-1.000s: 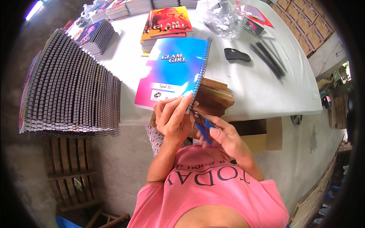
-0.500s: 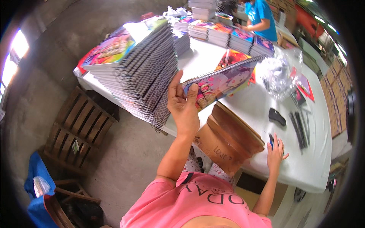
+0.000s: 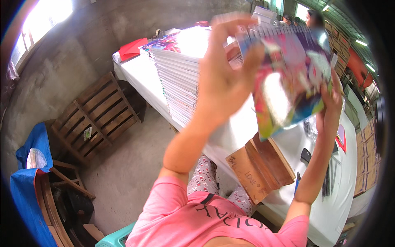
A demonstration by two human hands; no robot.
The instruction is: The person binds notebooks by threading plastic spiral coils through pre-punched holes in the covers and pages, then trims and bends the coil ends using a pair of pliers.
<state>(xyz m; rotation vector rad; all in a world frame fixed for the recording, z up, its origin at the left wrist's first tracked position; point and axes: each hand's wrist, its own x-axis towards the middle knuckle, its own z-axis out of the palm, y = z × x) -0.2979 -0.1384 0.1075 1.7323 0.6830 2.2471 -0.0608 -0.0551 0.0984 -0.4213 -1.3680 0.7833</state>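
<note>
Both hands hold the notebook (image 3: 290, 78) up high over the table (image 3: 234, 131): the left hand (image 3: 224, 78) grips its left edge, the right hand (image 3: 331, 109) its right edge. Half a second ago only the left hand held it, low by the big stack (image 3: 181, 78). The wood block (image 3: 263, 164) sits at the table's near edge, with bare floor (image 3: 127, 168) to the left.

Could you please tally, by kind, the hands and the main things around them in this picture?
Hands: 2, the left hand and right hand
Held spiral notebook: 1
Notebook stack: 1
Wooden block: 1
Wooden pallet: 1
Total: 6
</note>
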